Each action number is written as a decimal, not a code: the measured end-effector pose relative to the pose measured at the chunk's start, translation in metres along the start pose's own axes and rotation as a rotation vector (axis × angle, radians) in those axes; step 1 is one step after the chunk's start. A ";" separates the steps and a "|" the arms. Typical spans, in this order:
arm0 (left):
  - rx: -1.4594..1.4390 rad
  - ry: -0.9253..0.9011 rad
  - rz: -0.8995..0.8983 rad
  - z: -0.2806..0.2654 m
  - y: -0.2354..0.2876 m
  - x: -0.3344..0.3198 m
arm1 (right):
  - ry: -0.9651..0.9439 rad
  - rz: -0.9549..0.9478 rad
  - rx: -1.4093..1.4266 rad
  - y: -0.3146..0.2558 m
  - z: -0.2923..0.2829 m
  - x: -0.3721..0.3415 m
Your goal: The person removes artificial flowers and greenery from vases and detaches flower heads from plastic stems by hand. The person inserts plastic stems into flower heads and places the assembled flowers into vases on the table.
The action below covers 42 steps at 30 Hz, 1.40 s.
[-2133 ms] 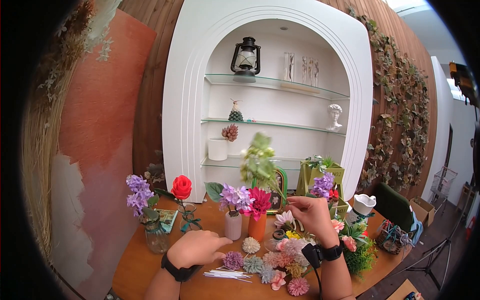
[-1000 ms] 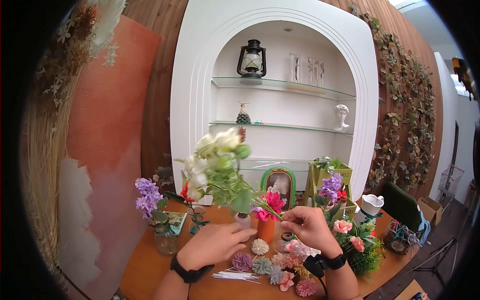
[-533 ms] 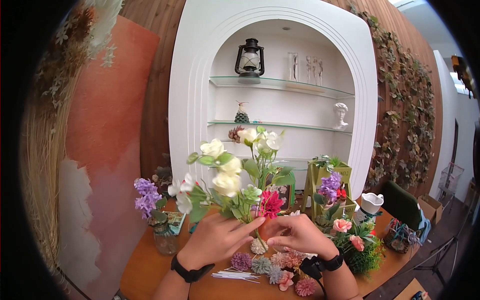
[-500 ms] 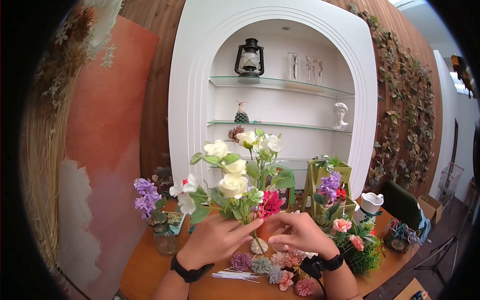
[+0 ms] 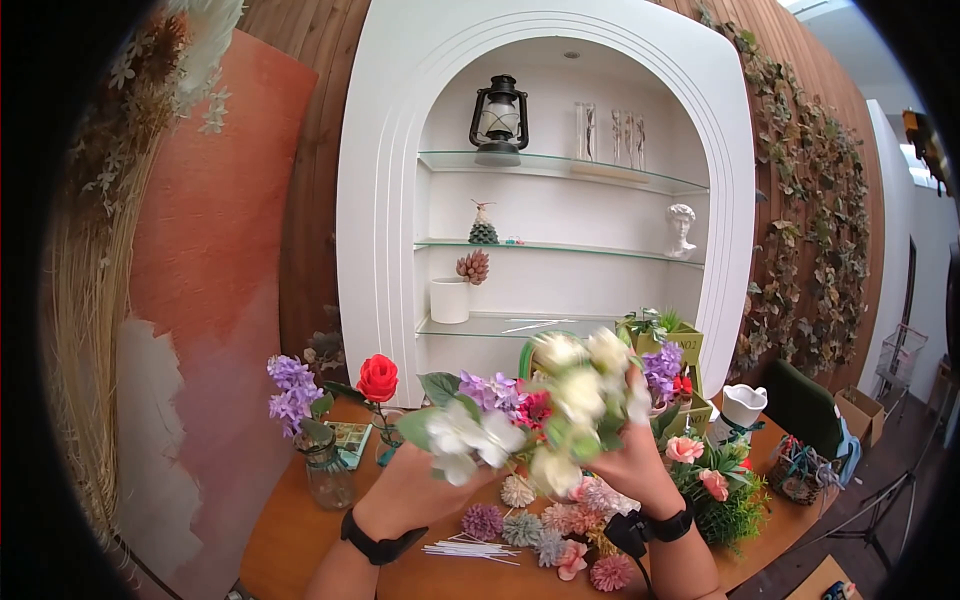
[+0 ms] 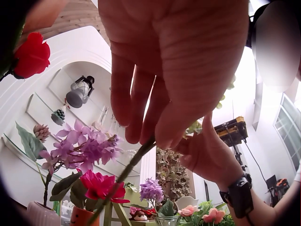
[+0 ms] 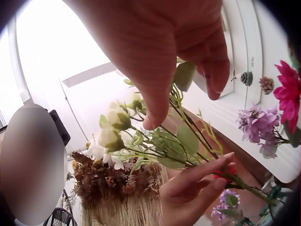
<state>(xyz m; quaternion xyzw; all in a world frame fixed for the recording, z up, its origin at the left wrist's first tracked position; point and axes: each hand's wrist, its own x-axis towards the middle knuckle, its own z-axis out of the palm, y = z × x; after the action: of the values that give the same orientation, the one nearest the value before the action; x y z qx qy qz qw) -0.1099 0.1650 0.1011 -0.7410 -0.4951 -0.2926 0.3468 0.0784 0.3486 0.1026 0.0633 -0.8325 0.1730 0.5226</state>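
Note:
A bunch of white and cream flowers (image 5: 582,398), blurred in the head view, leans to the right over the table. The left hand (image 5: 410,495) pinches its green stem (image 6: 123,175) between thumb and fingers, low on the bunch. Among the leaves and blossoms is the right hand (image 5: 645,470), partly hidden behind them. In the right wrist view the right hand (image 7: 164,52) has its thumb and fingers spread apart around the upper stems and leaves (image 7: 187,136). Behind the bunch are purple blossoms (image 5: 490,392) and a magenta flower (image 6: 101,186) in an orange pot (image 6: 80,217).
Loose flower heads (image 5: 523,530) and white sticks (image 5: 470,550) lie on the table (image 5: 290,540) before the hands. A jar (image 5: 330,482) with purple flowers and a red rose (image 5: 378,378) stand left; pink flowers (image 5: 685,450), a white vase (image 5: 743,408) and a basket (image 5: 795,475) stand right.
The flower bunch has swung from upright and left to the right, uncovering the red rose and white pot. The right hand has risen from beside the lower stem into the foliage.

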 end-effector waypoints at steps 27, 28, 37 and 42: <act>-0.009 -0.207 -0.001 -0.005 0.001 -0.003 | 0.515 0.290 0.042 0.016 -0.082 0.000; -0.008 -0.207 0.001 -0.004 0.000 -0.003 | 0.517 0.290 0.041 0.017 -0.082 0.000; -0.018 -0.209 -0.015 -0.002 0.001 -0.002 | 0.609 0.298 -0.140 0.027 -0.089 -0.001; -0.024 -0.198 -0.014 0.000 0.001 -0.003 | 0.591 0.292 -0.112 0.029 -0.088 -0.001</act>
<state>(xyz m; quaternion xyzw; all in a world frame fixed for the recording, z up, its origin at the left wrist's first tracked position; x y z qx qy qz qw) -0.1099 0.1636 0.0984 -0.7671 -0.5284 -0.2261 0.2851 0.1450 0.4070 0.1302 -0.1383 -0.6534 0.2107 0.7138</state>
